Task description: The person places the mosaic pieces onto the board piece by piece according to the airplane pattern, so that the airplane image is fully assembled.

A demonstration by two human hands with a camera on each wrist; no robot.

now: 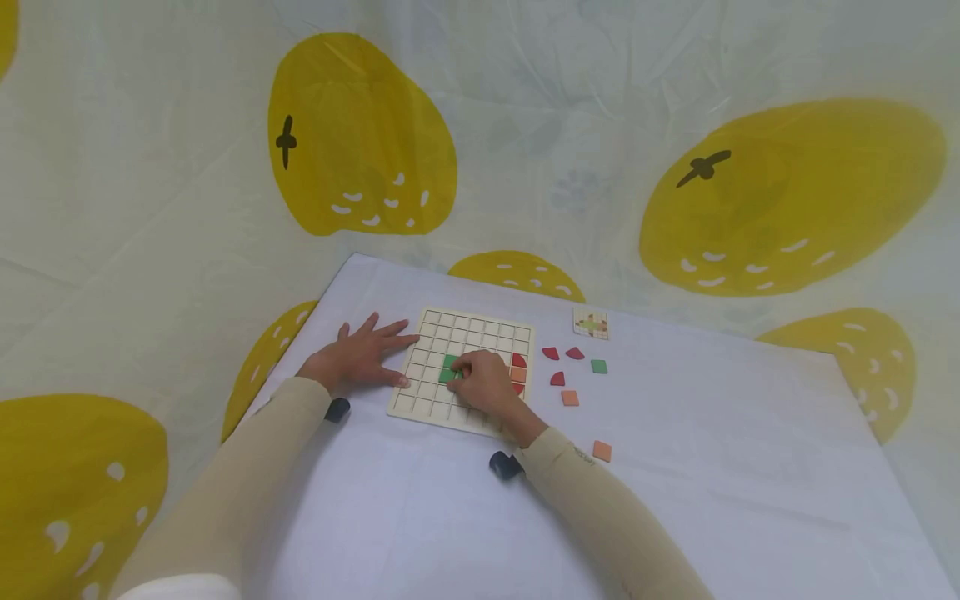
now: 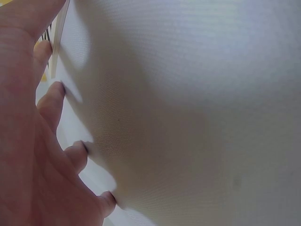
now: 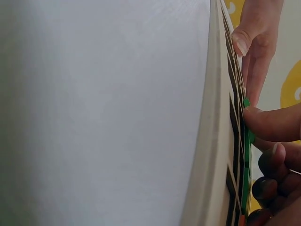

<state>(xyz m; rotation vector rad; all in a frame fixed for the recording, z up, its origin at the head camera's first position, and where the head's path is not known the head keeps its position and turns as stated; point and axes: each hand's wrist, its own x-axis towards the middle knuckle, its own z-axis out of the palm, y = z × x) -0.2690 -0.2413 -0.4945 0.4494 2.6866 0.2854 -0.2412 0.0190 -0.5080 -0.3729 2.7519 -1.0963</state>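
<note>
A cream grid board (image 1: 442, 321) lies on the white table. My left hand (image 1: 362, 357) rests with fingers spread at its left side, the thumb and a fingertip on the board's edge. Over the middle of the board, my right hand (image 1: 483, 382) pinches a green square tile (image 3: 250, 135) between thumb and finger, right at the grid. Other green tiles (image 1: 447, 376) sit in cells beside these fingertips, partly covered by the hand. Toward the board's right edge are an orange square tile (image 1: 518, 375) and red quarter-round tiles (image 1: 518, 360) above and below it.
Right of the board lie several loose tiles: red quarter-rounds (image 1: 557, 379), a green square (image 1: 598, 367) and orange squares (image 1: 602, 451). A small pattern card (image 1: 591, 323) lies behind them. A cloth printed with yellow fruit (image 1: 360, 133) hangs behind the table.
</note>
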